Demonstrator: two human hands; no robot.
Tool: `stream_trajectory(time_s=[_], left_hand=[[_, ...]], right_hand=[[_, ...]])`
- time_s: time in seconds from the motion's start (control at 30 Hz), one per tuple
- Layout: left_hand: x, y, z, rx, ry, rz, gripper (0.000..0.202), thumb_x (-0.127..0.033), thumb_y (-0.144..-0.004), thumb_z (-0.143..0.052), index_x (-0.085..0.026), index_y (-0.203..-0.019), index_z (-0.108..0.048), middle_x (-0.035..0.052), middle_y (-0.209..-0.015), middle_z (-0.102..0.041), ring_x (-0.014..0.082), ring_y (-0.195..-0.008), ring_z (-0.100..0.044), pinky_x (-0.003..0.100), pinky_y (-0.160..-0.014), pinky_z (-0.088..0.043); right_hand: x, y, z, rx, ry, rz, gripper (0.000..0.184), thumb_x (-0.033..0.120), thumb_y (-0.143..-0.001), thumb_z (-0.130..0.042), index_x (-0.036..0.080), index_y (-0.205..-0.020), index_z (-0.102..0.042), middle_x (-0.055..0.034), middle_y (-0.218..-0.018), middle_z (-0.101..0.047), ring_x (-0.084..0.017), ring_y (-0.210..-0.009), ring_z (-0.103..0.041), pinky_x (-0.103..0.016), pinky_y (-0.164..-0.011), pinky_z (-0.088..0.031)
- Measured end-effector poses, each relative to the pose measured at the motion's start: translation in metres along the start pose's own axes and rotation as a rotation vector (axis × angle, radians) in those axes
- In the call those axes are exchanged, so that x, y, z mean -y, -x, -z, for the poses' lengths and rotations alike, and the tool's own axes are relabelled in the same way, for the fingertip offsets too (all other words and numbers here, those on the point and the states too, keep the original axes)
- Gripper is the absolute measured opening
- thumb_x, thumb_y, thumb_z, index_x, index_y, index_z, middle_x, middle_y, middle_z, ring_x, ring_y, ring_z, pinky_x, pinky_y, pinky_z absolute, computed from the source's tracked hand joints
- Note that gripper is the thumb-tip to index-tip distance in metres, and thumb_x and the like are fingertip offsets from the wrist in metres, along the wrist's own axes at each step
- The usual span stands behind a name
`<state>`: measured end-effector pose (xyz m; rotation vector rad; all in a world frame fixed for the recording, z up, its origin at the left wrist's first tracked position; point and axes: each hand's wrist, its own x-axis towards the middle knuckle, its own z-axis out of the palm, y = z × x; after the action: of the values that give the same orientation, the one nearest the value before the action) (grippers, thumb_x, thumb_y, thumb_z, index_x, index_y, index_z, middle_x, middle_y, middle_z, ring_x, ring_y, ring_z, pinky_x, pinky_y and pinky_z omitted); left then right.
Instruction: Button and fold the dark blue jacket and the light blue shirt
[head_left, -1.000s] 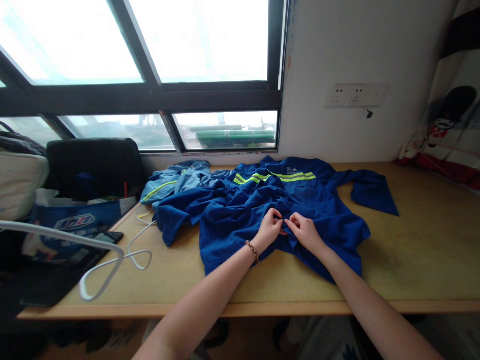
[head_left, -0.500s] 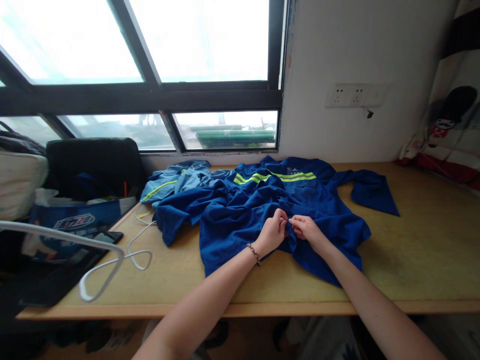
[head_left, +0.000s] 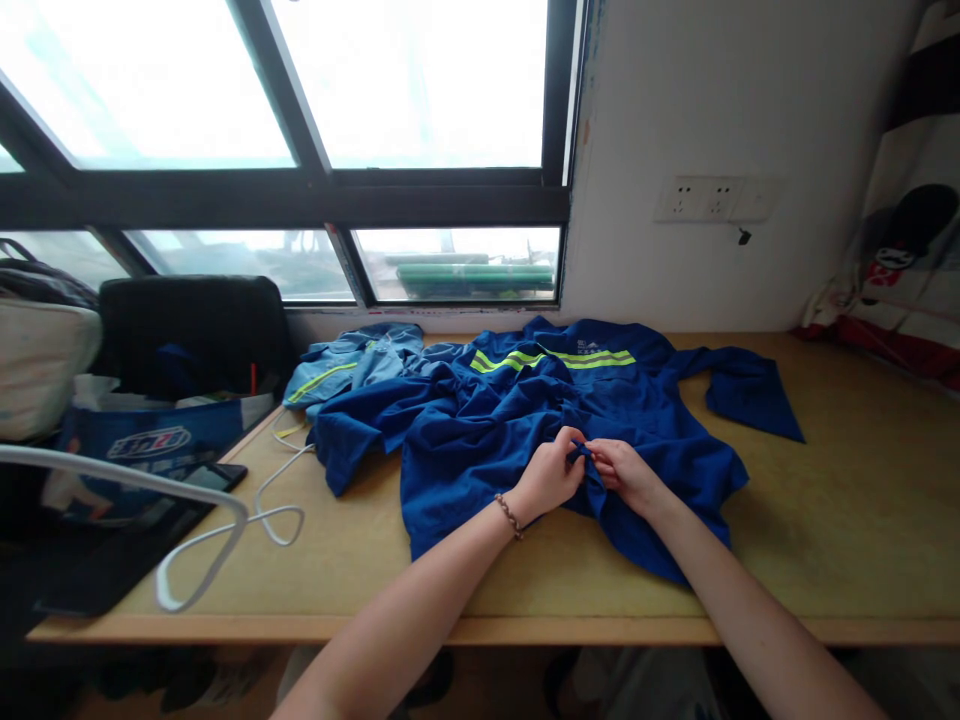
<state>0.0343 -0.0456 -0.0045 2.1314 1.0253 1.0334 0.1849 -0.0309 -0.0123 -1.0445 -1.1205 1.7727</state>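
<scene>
My left hand (head_left: 550,478) and right hand (head_left: 628,474) move slightly right, pinched closed on the dark-blue, yellow-striped cloth jacket (head_left: 469,458), presumably to steady a raised fold; exact contact is partly hidden. The flat, tan table (head_left: 840,545) supports the jacket.

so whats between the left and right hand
In the head view, a small bit of the dark blue jacket lies between the left hand and the right hand.

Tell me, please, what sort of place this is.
Probably a room in a home or dormitory: a blue jacket lies on a wooden table beside a window, with wall sockets nearby.
</scene>
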Motion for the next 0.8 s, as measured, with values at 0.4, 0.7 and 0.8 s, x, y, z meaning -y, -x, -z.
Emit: stream_trajectory(time_s=[0.4, 0.7, 0.8], left_hand=[[-0.003, 0.004, -0.003, 0.026, -0.350, 0.055, 0.064, -0.055, -0.070, -0.053, -0.016, -0.116, -0.034, 0.0039, -0.072, -0.060, 0.0206, -0.068, -0.061, 0.028, -0.059, -0.044], [-0.020, 0.041, 0.022, 0.141, -0.465, 0.069, 0.065, -0.033, -0.067, -0.063, -0.018, -0.123, -0.034, 0.0093, -0.101, -0.058, 0.0221, -0.090, -0.057, 0.034, -0.077, -0.045], [-0.023, 0.085, 0.056, 0.153, -0.545, 0.046, 0.056, -0.026, -0.065, -0.063, -0.023, -0.117, -0.043, 0.0077, -0.117, -0.051, 0.0236, -0.108, -0.047, 0.038, -0.092, -0.036]], right_hand=[[-0.007, -0.008, 0.008, -0.130, 0.294, 0.088, 0.032, 0.048, -0.066, -0.057, 0.018, -0.063, -0.044, 0.0096, -0.039, -0.036, -0.004, -0.030, -0.029, -0.018, -0.032, -0.019], [0.006, 0.058, 0.027, -0.095, 0.942, 0.201, 0.024, 0.040, -0.070, -0.053, 0.018, -0.079, -0.056, -0.0035, -0.069, -0.061, -0.016, -0.064, -0.057, -0.027, -0.058, -0.045], [-0.011, 0.117, 0.054, -0.261, 1.262, 0.376, 0.035, 0.036, -0.063, -0.062, 0.023, -0.096, -0.059, -0.0067, -0.101, -0.060, -0.025, -0.096, -0.052, -0.037, -0.084, -0.041]])
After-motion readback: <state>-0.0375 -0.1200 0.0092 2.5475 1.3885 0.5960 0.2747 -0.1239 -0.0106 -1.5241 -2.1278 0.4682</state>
